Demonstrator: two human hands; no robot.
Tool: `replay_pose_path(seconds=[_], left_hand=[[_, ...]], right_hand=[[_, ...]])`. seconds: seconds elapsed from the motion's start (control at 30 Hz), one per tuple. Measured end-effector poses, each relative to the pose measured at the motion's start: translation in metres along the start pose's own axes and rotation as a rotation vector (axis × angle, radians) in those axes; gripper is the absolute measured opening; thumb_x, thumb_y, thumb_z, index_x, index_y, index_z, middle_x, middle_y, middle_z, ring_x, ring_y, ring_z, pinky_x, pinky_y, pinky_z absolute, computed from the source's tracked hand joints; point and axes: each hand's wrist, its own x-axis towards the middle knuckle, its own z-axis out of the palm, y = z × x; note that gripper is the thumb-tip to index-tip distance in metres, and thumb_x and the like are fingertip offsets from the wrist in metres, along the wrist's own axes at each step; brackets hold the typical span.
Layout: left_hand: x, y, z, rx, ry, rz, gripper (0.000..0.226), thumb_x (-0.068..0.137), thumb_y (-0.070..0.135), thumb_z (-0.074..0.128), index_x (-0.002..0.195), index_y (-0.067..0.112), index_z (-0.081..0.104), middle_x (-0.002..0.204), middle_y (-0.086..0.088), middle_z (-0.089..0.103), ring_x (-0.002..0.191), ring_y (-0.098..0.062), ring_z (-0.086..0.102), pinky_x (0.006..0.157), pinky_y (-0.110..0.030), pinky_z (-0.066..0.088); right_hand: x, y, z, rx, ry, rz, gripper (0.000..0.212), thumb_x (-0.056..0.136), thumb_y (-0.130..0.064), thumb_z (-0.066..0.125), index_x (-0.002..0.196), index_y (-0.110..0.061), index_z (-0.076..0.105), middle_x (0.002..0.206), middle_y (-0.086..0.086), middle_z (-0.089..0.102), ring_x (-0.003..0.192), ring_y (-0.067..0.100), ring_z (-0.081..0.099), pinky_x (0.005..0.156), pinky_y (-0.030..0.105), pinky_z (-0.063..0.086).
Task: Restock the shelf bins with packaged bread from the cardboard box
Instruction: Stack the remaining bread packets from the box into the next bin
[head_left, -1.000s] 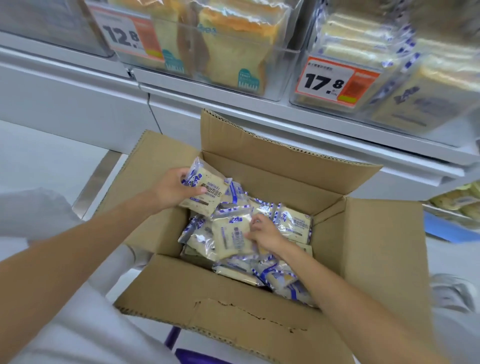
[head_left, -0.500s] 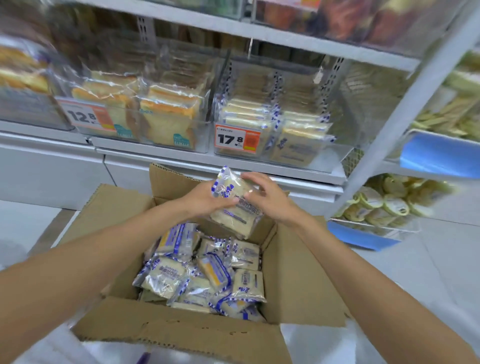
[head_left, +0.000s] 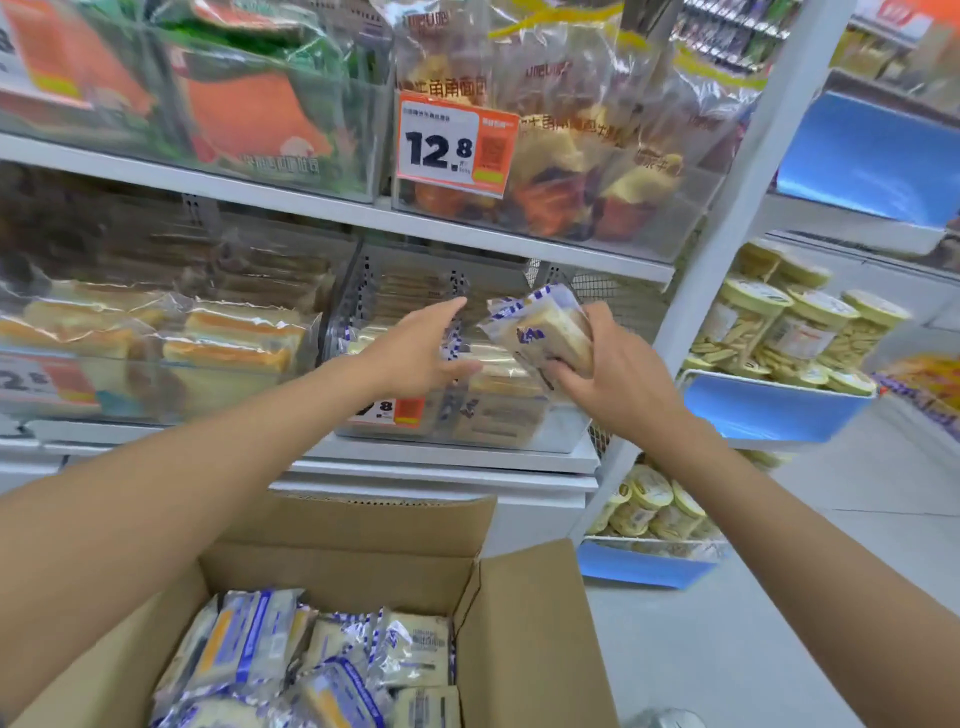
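A bread packet (head_left: 545, 332) is held in the right hand (head_left: 618, 384) before the shelf bin (head_left: 561, 427), the left hand (head_left: 415, 353) beside it; the cardboard box (head_left: 524, 623) is set below.

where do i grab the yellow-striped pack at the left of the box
Probably pinch the yellow-striped pack across its faces at the top edge, from above: it leans, top edge free, and the box wall and other packs hem its sides.

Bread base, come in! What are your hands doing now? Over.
Right hand grips bread pack at the clear bin. Left hand open beside it. Bin part full, nothing blocking.
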Motion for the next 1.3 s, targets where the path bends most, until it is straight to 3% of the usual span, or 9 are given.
replay_pose_path(seconds=[0.17, 0.3, 0.43, 0.6, 0.73, 0.87, 1.0, 1.1, 1.3], left_hand=[[0.067, -0.012, 0.021, 0.174, -0.120, 0.059, 0.074, 0.094, 0.057, 0.047, 0.153, 0.018, 0.025, 0.158, -0.006, 0.029, 0.144, -0.025, 0.030, 0.117, -0.041, 0.028], [0.099, -0.013, 0.037, 0.268, -0.309, 0.023, 0.085, 0.088, 0.074, 0.036, 0.155, 0.023, 0.019, 0.161, -0.003, 0.023, 0.146, -0.024, 0.026, 0.118, -0.039, 0.024], [0.105, -0.022, 0.040, 0.272, -0.382, 0.017, 0.090, 0.085, 0.081, 0.030, 0.155, 0.028, 0.017, 0.162, 0.000, 0.019, 0.147, -0.024, 0.023, 0.117, -0.040, 0.022], [0.102, -0.021, 0.036, 0.261, -0.393, 0.020, 0.093, 0.082, 0.083, 0.031, 0.156, 0.028, 0.016, 0.162, 0.001, 0.017, 0.148, -0.023, 0.022, 0.117, -0.041, 0.021], [0.110, -0.023, 0.022, 0.200, -0.390, 0.056, 0.094, 0.081, 0.079, 0.042, 0.156, 0.028, 0.014, 0.162, 0.001, 0.019, 0.147, -0.022, 0.025, 0.117, -0.038, 0.022], [0.120, -0.039, 0.021, 0.260, -0.474, 0.028, 0.099, 0.074, 0.087, 0.037, 0.154, 0.040, 0.002, 0.164, 0.002, 0.000, 0.151, -0.024, 0.005, 0.119, -0.046, 0.005], [0.126, -0.050, 0.031, 0.251, -0.426, 0.049, 0.099, 0.069, 0.091, 0.036, 0.152, 0.047, 0.006, 0.164, 0.007, -0.007, 0.151, -0.020, -0.006, 0.118, -0.049, -0.003], [0.132, -0.056, 0.039, 0.256, -0.395, 0.054, 0.102, 0.062, 0.097, 0.033, 0.150, 0.053, 0.005, 0.163, 0.008, -0.009, 0.150, -0.018, -0.014, 0.116, -0.054, -0.008], [0.136, -0.061, 0.048, 0.306, -0.338, 0.065, 0.104, 0.055, 0.101, 0.027, 0.146, 0.057, 0.001, 0.163, 0.007, -0.014, 0.146, -0.018, -0.028, 0.112, -0.062, -0.017]], right_hand=[[0.022, 0.030, 0.019, -0.185, 0.015, 0.196, 0.039, 0.091, -0.035, 0.058, 0.116, -0.014, 0.037, 0.086, 0.003, 0.058, 0.071, 0.028, 0.053, 0.054, 0.036, 0.042], [0.037, 0.037, 0.043, -0.271, -0.039, 0.381, 0.032, 0.094, -0.035, 0.052, 0.101, -0.016, 0.027, 0.076, 0.000, 0.049, 0.066, 0.027, 0.046, 0.046, 0.031, 0.025], [0.061, 0.040, 0.051, -0.300, -0.165, 0.506, 0.042, 0.091, -0.038, 0.056, 0.109, -0.007, 0.035, 0.086, 0.008, 0.053, 0.082, 0.032, 0.058, 0.062, 0.036, 0.043], [0.076, 0.039, 0.067, -0.303, -0.171, 0.520, 0.048, 0.092, -0.038, 0.058, 0.121, -0.006, 0.039, 0.094, 0.009, 0.057, 0.083, 0.030, 0.060, 0.065, 0.035, 0.046], [0.082, 0.048, 0.080, -0.232, -0.118, 0.518, 0.061, 0.092, -0.028, 0.058, 0.140, -0.006, 0.027, 0.113, 0.016, 0.057, 0.096, 0.035, 0.061, 0.069, 0.036, 0.044], [0.099, 0.056, 0.093, -0.322, -0.147, 0.494, 0.042, 0.093, -0.023, 0.054, 0.124, 0.002, 0.040, 0.100, 0.015, 0.055, 0.092, 0.036, 0.063, 0.066, 0.036, 0.046], [0.146, 0.070, 0.115, -0.401, -0.169, 0.486, 0.079, 0.093, -0.049, 0.052, 0.149, -0.006, 0.017, 0.128, 0.015, 0.050, 0.106, 0.037, 0.059, 0.075, 0.040, 0.048], [0.179, 0.083, 0.127, -0.393, -0.216, 0.450, 0.068, 0.094, -0.048, 0.051, 0.145, -0.009, 0.029, 0.125, 0.014, 0.054, 0.104, 0.036, 0.061, 0.072, 0.034, 0.042], [0.195, 0.083, 0.126, -0.185, -0.281, 0.357, 0.036, 0.092, -0.047, 0.053, 0.109, -0.016, 0.052, 0.088, -0.003, 0.050, 0.074, 0.016, 0.055, 0.055, 0.027, 0.035]])
